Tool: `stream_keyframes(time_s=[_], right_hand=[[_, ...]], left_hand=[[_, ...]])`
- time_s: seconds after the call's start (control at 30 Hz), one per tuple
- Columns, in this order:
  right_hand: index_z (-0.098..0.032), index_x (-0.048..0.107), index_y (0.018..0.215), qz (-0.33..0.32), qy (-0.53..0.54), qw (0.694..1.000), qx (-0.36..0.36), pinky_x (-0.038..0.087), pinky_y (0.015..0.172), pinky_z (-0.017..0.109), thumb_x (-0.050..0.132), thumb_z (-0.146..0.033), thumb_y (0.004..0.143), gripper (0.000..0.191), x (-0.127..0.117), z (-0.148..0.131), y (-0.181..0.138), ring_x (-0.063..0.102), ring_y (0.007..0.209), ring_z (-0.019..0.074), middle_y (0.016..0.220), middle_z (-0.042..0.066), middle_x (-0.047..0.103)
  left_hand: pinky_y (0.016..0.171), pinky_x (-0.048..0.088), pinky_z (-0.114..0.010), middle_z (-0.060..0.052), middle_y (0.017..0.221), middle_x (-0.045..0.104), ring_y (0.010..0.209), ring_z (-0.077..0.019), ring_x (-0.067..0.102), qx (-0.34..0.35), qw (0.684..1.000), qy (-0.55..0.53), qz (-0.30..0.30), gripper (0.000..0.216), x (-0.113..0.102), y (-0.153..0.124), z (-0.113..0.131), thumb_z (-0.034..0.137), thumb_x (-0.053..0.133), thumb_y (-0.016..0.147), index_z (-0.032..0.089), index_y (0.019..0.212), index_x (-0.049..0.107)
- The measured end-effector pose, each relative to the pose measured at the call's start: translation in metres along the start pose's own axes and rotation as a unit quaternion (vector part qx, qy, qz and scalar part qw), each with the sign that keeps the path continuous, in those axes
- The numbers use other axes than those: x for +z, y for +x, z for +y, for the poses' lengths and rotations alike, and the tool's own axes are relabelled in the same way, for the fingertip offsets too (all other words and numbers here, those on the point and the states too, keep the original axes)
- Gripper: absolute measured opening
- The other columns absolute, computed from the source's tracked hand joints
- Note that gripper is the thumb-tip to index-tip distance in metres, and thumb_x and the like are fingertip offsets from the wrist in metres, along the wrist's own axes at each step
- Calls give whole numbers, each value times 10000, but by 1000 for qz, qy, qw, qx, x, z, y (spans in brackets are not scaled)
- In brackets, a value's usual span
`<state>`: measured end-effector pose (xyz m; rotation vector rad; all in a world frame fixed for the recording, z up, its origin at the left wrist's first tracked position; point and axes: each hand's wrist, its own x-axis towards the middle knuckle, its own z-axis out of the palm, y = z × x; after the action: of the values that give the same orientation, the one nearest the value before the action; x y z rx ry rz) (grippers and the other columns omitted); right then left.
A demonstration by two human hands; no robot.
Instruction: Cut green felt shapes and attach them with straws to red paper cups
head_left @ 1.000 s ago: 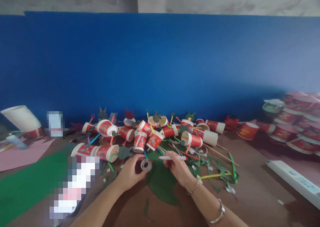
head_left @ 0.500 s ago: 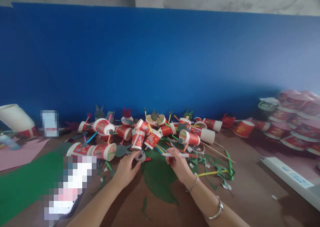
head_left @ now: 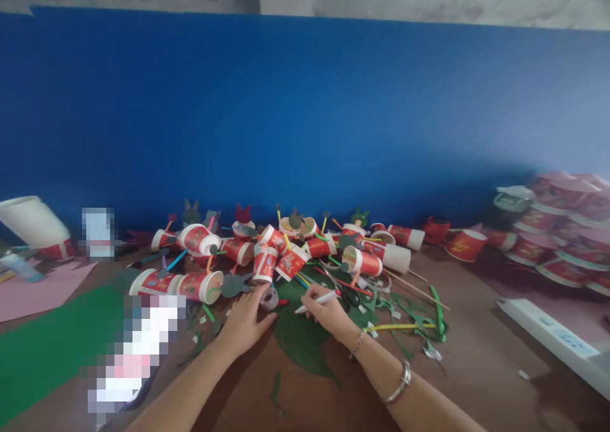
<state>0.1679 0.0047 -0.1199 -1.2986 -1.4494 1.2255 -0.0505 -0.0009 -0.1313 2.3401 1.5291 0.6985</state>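
Observation:
My right hand grips a white marker pen with a red end, its tip pointing down and left. The tip is at a sheet of dark green paper on the table; whether it touches I cannot tell. My left hand lies palm down with fingers extended, left of the sheet. Its fingertips are against or right beside a roll of tape. A small red object sits just right of the roll. Scissors lie partly hidden among scraps beyond my right hand.
Red paper cups with straws and paper animal heads crowd the back. Green scraps and a yellow straw lie right. A power strip and stacked cups stand farther right; green paper and a blurred-out phone-like object lie left.
My right hand has moved left and tilted the marker, bringing its tip down toward the green sheet. My left hand has flattened beside the tape roll, its fingers stretched more.

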Motion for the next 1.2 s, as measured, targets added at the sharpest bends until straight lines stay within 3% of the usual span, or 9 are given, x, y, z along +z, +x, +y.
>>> stream_keyframes(time_s=[0.23,0.37,0.47,0.67,1.2], right_hand=[[-201,467,592,-23,-1,1000,-18,336,428,191,581,-276,700,175,0,-2,0,477,438,94,464,-53,524],[-210,429,556,-20,-2,999,-32,311,411,197,565,-291,714,223,2,-3,-6,442,388,87,402,-77,449],[-206,445,571,-35,-19,999,-37,326,418,196,591,-258,687,193,3,-3,-7,483,408,96,426,-66,494],[-216,396,528,-9,-28,999,-19,320,403,196,576,-259,697,251,3,2,-2,510,386,104,397,-62,499],[-208,416,544,-44,-43,998,-12,329,392,176,581,-258,697,231,4,3,-2,541,402,109,409,-59,530]], left_hand=[[901,393,-461,-114,1295,513,1131,-292,498,4,999,40,6,464,6,1,2,323,489,839,201,1277,393],[903,386,-452,-107,1252,542,1109,-282,511,2,997,75,24,407,7,2,8,284,448,854,205,1252,428],[894,390,-431,-112,1227,556,1078,-273,526,0,995,93,34,388,7,3,12,251,434,854,198,1237,445],[855,407,-424,-114,1215,557,1039,-271,537,20,995,88,38,368,7,2,11,257,406,868,198,1229,433],[864,409,-426,-111,1209,560,1059,-283,540,17,995,96,32,364,5,3,12,262,419,862,207,1222,434]])
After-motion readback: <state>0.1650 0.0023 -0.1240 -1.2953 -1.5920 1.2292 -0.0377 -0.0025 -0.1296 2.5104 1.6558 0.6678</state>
